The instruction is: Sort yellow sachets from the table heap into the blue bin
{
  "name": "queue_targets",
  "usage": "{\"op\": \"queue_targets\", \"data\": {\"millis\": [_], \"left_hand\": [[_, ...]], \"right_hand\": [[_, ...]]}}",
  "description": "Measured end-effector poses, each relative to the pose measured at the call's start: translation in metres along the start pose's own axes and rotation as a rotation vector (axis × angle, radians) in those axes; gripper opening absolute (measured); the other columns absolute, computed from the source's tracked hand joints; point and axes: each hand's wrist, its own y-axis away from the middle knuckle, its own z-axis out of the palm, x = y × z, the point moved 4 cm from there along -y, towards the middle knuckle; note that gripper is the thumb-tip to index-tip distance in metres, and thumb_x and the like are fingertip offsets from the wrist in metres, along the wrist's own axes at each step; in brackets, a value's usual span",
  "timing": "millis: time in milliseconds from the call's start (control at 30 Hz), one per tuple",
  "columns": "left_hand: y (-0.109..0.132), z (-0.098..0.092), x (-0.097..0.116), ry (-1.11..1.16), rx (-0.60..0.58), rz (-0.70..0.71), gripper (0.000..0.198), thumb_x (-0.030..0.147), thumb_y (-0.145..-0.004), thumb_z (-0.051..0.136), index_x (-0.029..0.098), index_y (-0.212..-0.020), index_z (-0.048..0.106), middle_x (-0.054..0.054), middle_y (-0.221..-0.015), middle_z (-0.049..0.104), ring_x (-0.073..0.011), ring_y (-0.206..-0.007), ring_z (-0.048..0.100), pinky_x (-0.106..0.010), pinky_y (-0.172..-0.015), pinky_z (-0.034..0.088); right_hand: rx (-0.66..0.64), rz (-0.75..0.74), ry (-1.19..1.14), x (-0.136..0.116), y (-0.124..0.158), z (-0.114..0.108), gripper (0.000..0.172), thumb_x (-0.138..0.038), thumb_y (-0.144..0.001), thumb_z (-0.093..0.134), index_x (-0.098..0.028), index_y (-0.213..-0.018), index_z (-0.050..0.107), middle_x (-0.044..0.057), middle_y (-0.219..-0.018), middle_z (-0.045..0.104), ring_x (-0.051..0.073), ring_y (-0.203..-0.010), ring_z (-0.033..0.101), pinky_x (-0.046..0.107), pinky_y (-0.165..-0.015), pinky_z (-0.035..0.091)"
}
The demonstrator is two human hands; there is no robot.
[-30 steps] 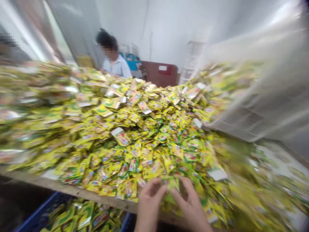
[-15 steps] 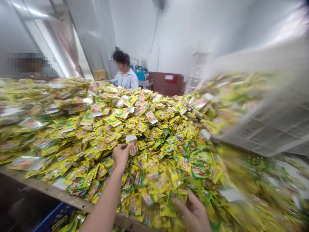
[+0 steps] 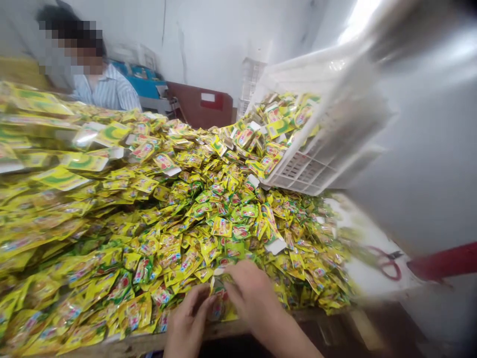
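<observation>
A huge heap of small yellow-and-green sachets (image 3: 156, 199) covers the table. My left hand (image 3: 188, 320) and my right hand (image 3: 250, 291) meet at the heap's near edge, both with fingers curled around a small bunch of sachets (image 3: 219, 298) held between them. The sachets in my grip are partly hidden by my fingers.
A white plastic crate (image 3: 316, 144) lies tipped on its side at the right, sachets spilling from it. Red-handled scissors (image 3: 385, 261) rest on the white surface beyond. The wooden table edge (image 3: 122, 343) runs along the bottom. A person in a striped shirt (image 3: 108, 89) sits behind the heap.
My left hand has come back from the middle of the heap to join my right hand at the near edge. The view has swung to the right, showing the crate and scissors.
</observation>
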Motion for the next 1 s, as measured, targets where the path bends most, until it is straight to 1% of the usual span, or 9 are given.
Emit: {"op": "queue_targets", "data": {"millis": [133,300,467,567,633,700,767,867,1000], "left_hand": [[0.010,0.006,-0.014,-0.011,0.067,0.013,0.034,0.050,-0.078,0.065,0.022,-0.096,0.071,-0.006,-0.095,0.075,-0.0256,-0.087,0.072,-0.031,-0.075,0.060],[0.018,0.006,-0.018,0.034,0.102,-0.003,0.037,0.052,-0.075,0.067,0.022,-0.095,0.072,-0.008,-0.096,0.076,-0.0276,-0.088,0.072,-0.033,-0.077,0.060],[0.021,0.011,-0.013,0.206,0.022,-0.034,0.045,0.051,-0.075,0.069,0.021,-0.108,0.069,-0.010,-0.109,0.073,-0.0287,-0.102,0.068,-0.035,-0.085,0.058],[0.018,0.010,-0.008,0.268,-0.043,-0.064,0.041,0.047,-0.075,0.071,0.019,-0.105,0.070,-0.010,-0.105,0.074,-0.0285,-0.099,0.068,-0.035,-0.085,0.057],[0.016,0.008,-0.005,0.313,-0.053,-0.078,0.033,0.043,-0.076,0.071,0.019,-0.099,0.071,-0.008,-0.097,0.074,-0.0267,-0.094,0.069,-0.034,-0.083,0.056],[0.013,0.005,-0.004,0.342,-0.044,-0.087,0.030,0.040,-0.076,0.072,0.020,-0.098,0.071,-0.006,-0.093,0.074,-0.0249,-0.091,0.068,-0.031,-0.082,0.055],[0.012,0.003,-0.003,0.346,-0.046,-0.096,0.029,0.039,-0.077,0.071,0.020,-0.099,0.070,-0.005,-0.092,0.073,-0.0241,-0.091,0.067,-0.030,-0.082,0.054],[0.010,0.003,-0.003,0.338,-0.090,-0.099,0.032,0.039,-0.080,0.068,0.019,-0.105,0.069,-0.006,-0.098,0.073,-0.0246,-0.095,0.066,-0.032,-0.086,0.053],[0.009,0.001,-0.014,0.291,-0.116,-0.108,0.036,0.042,-0.076,0.071,0.020,-0.105,0.070,-0.008,-0.106,0.073,-0.0267,-0.100,0.066,-0.035,-0.091,0.053]], "right_hand": [[-0.186,-0.019,0.083,0.000,0.006,-0.003,0.016,-0.012,-0.083,0.059,-0.022,-0.094,0.064,0.002,-0.090,0.065,0.018,-0.088,0.057,0.026,-0.080,0.041],[-0.174,0.052,0.206,-0.007,0.004,0.008,0.009,-0.013,-0.081,0.056,-0.020,-0.085,0.060,0.003,-0.091,0.062,0.018,-0.086,0.056,0.026,-0.076,0.041],[-0.264,-0.093,0.268,-0.026,0.012,0.010,0.019,-0.012,-0.075,0.059,-0.017,-0.093,0.058,0.009,-0.098,0.060,0.022,-0.088,0.056,0.029,-0.076,0.042],[-0.230,-0.100,0.188,-0.024,0.008,0.005,0.025,-0.009,-0.077,0.057,-0.018,-0.100,0.055,0.006,-0.093,0.062,0.018,-0.077,0.055,0.025,-0.067,0.040],[-0.149,-0.098,0.174,-0.014,0.001,0.008,0.015,-0.010,-0.080,0.056,-0.018,-0.093,0.057,0.004,-0.085,0.061,0.017,-0.072,0.052,0.025,-0.064,0.038],[-0.089,-0.202,0.162,-0.005,-0.004,0.016,0.008,-0.014,-0.085,0.055,-0.019,-0.079,0.058,0.003,-0.078,0.059,0.017,-0.073,0.050,0.026,-0.066,0.037],[-0.078,-0.332,0.136,0.001,-0.005,0.026,0.019,-0.019,-0.088,0.054,-0.019,-0.069,0.058,0.002,-0.073,0.056,0.017,-0.075,0.048,0.028,-0.071,0.038],[-0.074,-0.338,0.153,0.004,-0.003,0.029,0.015,-0.027,-0.087,0.061,-0.020,-0.074,0.064,0.004,-0.089,0.060,0.020,-0.092,0.048,0.035,-0.083,0.039],[-0.088,-0.287,0.195,-0.004,0.005,0.027,0.013,-0.035,-0.081,0.070,-0.023,-0.079,0.068,0.006,-0.117,0.058,0.030,-0.122,0.037,0.048,-0.098,0.033]]}}
